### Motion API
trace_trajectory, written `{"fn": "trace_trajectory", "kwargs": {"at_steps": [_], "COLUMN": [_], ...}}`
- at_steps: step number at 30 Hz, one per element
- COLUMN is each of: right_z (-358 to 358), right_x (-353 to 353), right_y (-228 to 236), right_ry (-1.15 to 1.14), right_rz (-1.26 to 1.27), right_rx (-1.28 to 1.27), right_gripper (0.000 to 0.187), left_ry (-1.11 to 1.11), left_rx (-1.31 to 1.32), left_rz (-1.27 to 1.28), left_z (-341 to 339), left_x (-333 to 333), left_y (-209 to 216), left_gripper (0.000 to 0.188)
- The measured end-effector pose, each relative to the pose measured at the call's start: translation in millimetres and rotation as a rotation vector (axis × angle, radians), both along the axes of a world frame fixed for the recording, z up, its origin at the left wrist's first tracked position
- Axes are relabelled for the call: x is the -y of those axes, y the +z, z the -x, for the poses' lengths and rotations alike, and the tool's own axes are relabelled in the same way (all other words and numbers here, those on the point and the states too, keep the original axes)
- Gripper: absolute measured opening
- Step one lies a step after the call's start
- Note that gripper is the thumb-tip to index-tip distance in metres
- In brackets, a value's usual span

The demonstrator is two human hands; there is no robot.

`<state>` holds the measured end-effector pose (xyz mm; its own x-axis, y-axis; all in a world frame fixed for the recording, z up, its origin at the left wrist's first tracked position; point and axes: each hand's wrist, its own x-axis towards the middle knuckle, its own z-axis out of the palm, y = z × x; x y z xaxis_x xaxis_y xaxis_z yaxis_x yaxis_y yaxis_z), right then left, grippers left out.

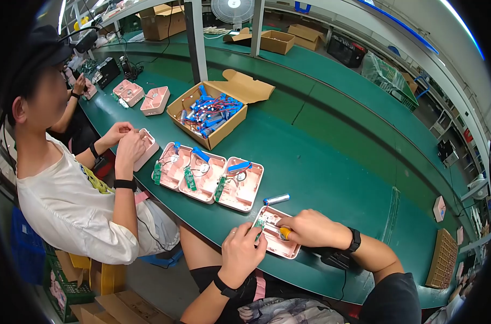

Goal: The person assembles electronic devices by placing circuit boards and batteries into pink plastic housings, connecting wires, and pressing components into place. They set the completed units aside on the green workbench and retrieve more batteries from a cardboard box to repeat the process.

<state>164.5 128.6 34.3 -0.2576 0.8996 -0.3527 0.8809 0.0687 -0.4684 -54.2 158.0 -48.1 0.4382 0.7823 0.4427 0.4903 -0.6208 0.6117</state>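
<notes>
A pink plastic housing lies on the green bench right before me. My left hand is at its left side, fingers closed on a small green circuit board at the rim. My right hand grips a yellow-handled screwdriver, its shaft reaching into the housing; the tip is hard to make out. Just beyond the housing rests a blue battery cell with wires. To the left sit several open pink housings with speakers, green boards and blue cells.
A cardboard box of blue wired batteries stands farther back. At my left a co-worker handles another pink housing. A brown slotted tray is at the far right. A metal post rises behind the box.
</notes>
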Motion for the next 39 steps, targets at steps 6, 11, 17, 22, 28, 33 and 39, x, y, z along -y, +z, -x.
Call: {"fn": "trace_trajectory", "kwargs": {"at_steps": [6, 11, 17, 22, 28, 33, 39], "right_z": [-0.8, 5.6, 6.5, 4.7, 5.6, 3.2, 5.8], "right_x": [-2.0, -2.4, -7.5, -10.4, -11.9, -9.4, -13.4], "right_y": [2.6, 25.3, 24.4, 26.1, 27.9, 26.0, 28.9], "right_ry": [0.121, 0.142, 0.164, 0.178, 0.178, 0.204, 0.245], "right_rz": [-0.003, 0.066, 0.135, 0.164, 0.201, 0.186, 0.275], "right_rx": [0.043, 0.11, 0.094, 0.092, 0.101, 0.066, 0.094], "right_gripper": [0.041, 0.047, 0.054, 0.056, 0.056, 0.056, 0.056], "left_ry": [-0.005, -0.027, -0.038, -0.079, -0.109, -0.072, -0.096], "left_rx": [-0.049, -0.006, 0.031, 0.069, 0.091, 0.094, 0.081], "left_rz": [0.027, -0.048, -0.06, -0.059, -0.039, -0.031, -0.026], "left_z": [1.5, 1.1, 1.7, 0.8, 0.9, 0.3, 0.0], "left_x": [1.7, 1.3, 0.4, -1.7, -1.8, 3.3, 5.1], "left_y": [3.6, 1.7, -0.8, -3.7, -6.3, -4.1, -4.5], "left_gripper": [0.009, 0.007, 0.008, 0.009, 0.009, 0.009, 0.008]}}
